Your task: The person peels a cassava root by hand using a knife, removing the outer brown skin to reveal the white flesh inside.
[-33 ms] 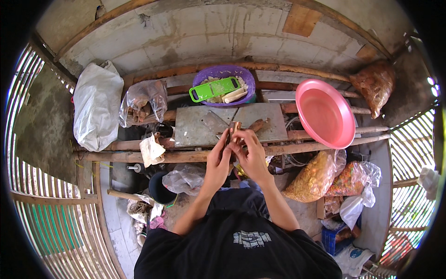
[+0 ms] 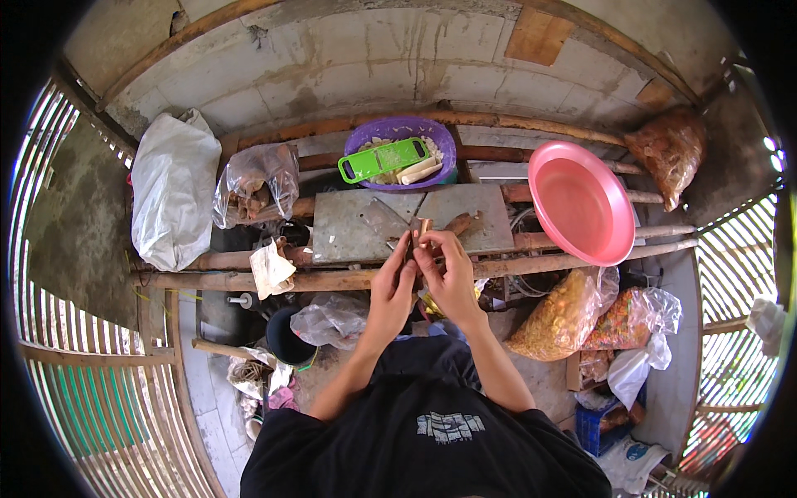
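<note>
My two hands are together over the near edge of a grey board (image 2: 490,203). A small, shiny brown strip-like piece (image 2: 426,225) sticks up from the fingers of my right hand (image 2: 448,278), which are closed around it. Beside it, the fingers of my left hand (image 2: 390,286) are bent and pressed together; a dark, thin edge shows there, but its kind is hidden. A flat grey blade-like piece (image 2: 383,217) lies on the board, left of the fingertips. To their right lies a brown, elongated piece (image 2: 459,223).
Beyond the board stands a purple basin (image 2: 446,137) with white pieces and a green slicer (image 2: 383,160). A pink basin (image 2: 581,203) is at right. White sack (image 2: 174,195) and clear plastic bag (image 2: 259,178) sit left on bamboo poles. Filled bags (image 2: 564,315) and a dark bucket (image 2: 288,336) stand below.
My right hand's fingers have shifted slightly, and the brown piece between my hands has turned or moved a little. The things around stay where they were.
</note>
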A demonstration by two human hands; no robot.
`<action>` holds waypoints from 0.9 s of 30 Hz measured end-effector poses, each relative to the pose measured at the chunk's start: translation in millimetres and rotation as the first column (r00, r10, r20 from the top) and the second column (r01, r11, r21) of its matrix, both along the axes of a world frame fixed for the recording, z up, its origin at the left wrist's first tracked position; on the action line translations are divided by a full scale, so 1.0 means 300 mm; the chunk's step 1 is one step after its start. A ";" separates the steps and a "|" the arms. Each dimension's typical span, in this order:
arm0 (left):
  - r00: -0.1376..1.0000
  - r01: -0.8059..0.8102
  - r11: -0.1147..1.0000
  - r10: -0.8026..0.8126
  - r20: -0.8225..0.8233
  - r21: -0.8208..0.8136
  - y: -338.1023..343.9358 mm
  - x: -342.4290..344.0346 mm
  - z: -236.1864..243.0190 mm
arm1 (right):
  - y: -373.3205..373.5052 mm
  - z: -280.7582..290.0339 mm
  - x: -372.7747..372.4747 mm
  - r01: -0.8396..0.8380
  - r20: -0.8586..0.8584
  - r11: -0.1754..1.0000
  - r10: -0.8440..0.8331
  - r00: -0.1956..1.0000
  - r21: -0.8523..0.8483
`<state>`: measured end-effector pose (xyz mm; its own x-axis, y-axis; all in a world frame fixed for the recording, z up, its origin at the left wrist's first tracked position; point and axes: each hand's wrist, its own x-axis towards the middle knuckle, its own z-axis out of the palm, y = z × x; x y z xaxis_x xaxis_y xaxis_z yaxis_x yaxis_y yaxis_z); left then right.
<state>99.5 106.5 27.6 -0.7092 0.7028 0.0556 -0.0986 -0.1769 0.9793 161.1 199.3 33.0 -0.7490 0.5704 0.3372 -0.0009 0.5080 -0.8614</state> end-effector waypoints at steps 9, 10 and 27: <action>0.949 -0.096 0.995 0.083 -0.305 -0.030 -0.009 0.021 -0.025 | -0.047 -0.017 -0.044 0.128 -0.165 0.947 -0.182 0.969 -0.294; 0.949 -0.101 0.991 0.069 -0.308 -0.090 -0.013 0.024 -0.014 | -0.046 -0.020 -0.047 0.129 -0.163 0.947 -0.183 0.970 -0.295; 0.899 -0.220 0.975 0.199 -0.390 -0.012 0.001 0.011 -0.069 | -0.058 -0.021 -0.064 0.123 -0.104 0.973 -0.146 0.984 -0.196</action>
